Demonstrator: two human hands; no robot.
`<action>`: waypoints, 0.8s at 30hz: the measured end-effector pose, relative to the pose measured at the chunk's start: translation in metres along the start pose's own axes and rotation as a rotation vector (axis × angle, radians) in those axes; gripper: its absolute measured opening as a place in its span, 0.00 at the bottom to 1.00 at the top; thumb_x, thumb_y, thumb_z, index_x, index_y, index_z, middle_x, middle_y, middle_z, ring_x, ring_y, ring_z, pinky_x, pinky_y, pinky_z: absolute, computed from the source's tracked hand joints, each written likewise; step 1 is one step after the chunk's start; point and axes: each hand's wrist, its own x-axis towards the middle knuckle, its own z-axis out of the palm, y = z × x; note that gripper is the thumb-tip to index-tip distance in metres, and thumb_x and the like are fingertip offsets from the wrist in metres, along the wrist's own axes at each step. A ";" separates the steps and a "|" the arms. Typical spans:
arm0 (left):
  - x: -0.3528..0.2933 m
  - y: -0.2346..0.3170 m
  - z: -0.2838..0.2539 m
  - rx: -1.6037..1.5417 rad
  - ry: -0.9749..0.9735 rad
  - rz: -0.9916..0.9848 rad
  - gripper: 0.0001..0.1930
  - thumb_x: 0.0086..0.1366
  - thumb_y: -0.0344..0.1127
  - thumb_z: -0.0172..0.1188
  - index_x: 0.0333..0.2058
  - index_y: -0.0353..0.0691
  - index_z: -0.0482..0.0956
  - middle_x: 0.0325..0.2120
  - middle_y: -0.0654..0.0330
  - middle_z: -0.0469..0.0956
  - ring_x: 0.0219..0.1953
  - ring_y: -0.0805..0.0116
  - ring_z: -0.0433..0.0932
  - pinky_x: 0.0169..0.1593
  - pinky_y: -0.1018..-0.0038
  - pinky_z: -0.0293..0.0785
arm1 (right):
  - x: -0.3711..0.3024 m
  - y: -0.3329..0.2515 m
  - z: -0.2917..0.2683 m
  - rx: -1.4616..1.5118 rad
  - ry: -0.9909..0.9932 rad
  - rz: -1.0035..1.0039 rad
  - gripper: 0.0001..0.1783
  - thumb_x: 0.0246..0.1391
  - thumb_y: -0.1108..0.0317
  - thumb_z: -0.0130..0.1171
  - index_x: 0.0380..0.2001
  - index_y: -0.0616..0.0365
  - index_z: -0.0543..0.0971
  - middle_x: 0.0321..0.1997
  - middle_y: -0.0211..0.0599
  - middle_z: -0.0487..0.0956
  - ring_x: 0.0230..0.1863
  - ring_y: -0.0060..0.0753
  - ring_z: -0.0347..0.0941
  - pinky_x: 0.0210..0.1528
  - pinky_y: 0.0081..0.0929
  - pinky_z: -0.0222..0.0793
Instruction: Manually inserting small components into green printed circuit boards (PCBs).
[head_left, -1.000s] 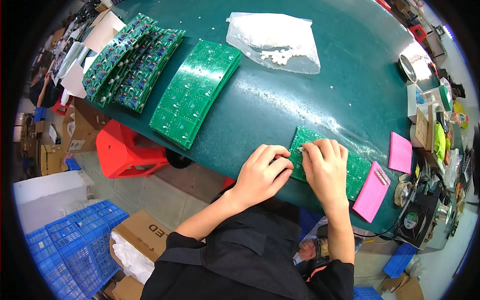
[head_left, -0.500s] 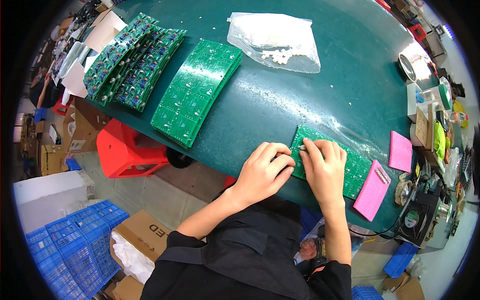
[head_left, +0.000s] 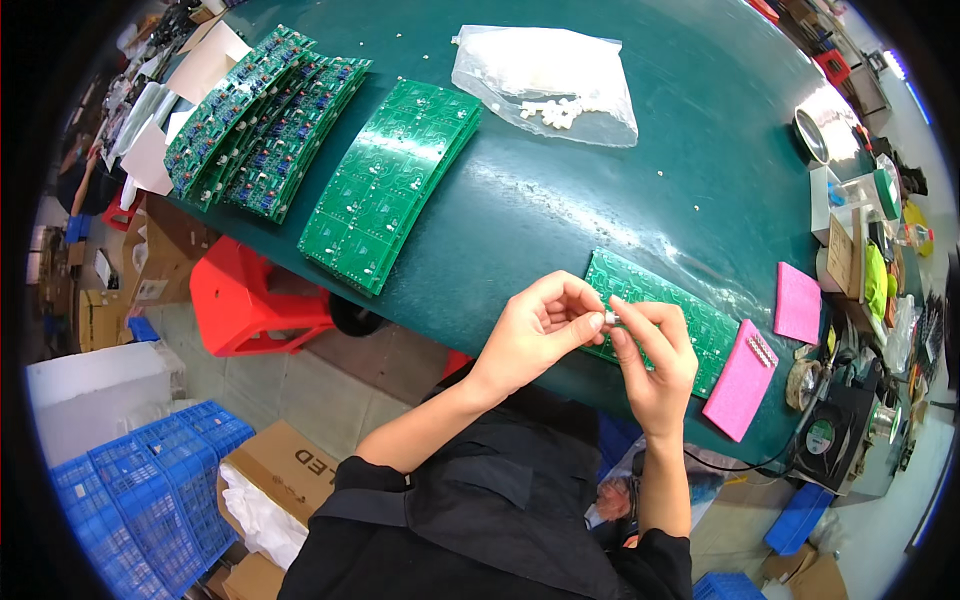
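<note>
Between the fingertips of both hands is a small white part (head_left: pixel 611 317), apparently a plastic connector, held just above the table's near edge. My left hand (head_left: pixel 540 330) is closed, thumb and forefinger pinching it from one side. From the other side, my right hand (head_left: pixel 660 360) pinches it with thumb and forefinger. Beneath and behind the hands lies a green circuit board (head_left: pixel 708 325), partly covered by the fingers. To its right, a pink foam block (head_left: pixel 735 390) carries a row of small metallic parts (head_left: pixel 763 349).
A stack of bare green boards (head_left: pixel 385 180) lies left of centre, beside stacks of populated boards (head_left: pixel 290 140). A clear bag of white connectors (head_left: pixel 545 75) rests at the back. Another pink foam block (head_left: pixel 798 302) and a solder spool (head_left: pixel 885 422) are on the right; a red stool (head_left: pixel 250 295) stands left.
Both hands have lifted off the board and come together toward me. The small white part now shows between their fingertips.
</note>
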 end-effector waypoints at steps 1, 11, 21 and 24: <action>0.000 -0.001 0.000 -0.001 -0.002 -0.003 0.08 0.65 0.27 0.59 0.41 0.34 0.73 0.37 0.58 0.78 0.38 0.73 0.78 0.45 0.76 0.76 | -0.001 -0.001 0.000 0.043 -0.009 0.020 0.16 0.47 0.76 0.66 0.42 0.56 0.83 0.32 0.34 0.77 0.33 0.33 0.72 0.36 0.27 0.68; -0.005 -0.011 -0.002 0.059 0.011 0.009 0.08 0.63 0.27 0.61 0.40 0.35 0.74 0.36 0.61 0.77 0.39 0.77 0.76 0.44 0.79 0.75 | -0.006 -0.002 0.003 0.185 -0.038 0.144 0.12 0.47 0.78 0.65 0.38 0.60 0.82 0.33 0.37 0.80 0.36 0.34 0.75 0.38 0.26 0.71; -0.013 -0.002 -0.020 1.123 0.019 0.505 0.14 0.52 0.28 0.67 0.39 0.40 0.78 0.38 0.58 0.76 0.39 0.62 0.76 0.41 0.70 0.74 | -0.003 0.030 0.019 -0.231 0.001 0.093 0.09 0.46 0.73 0.67 0.33 0.55 0.81 0.34 0.32 0.74 0.38 0.35 0.71 0.41 0.32 0.62; -0.015 -0.004 -0.020 1.203 -0.027 0.518 0.16 0.50 0.31 0.69 0.39 0.40 0.78 0.43 0.57 0.74 0.44 0.58 0.73 0.46 0.66 0.72 | -0.002 0.030 0.020 -0.230 0.011 0.091 0.09 0.46 0.73 0.67 0.33 0.55 0.81 0.34 0.33 0.74 0.38 0.35 0.70 0.41 0.31 0.62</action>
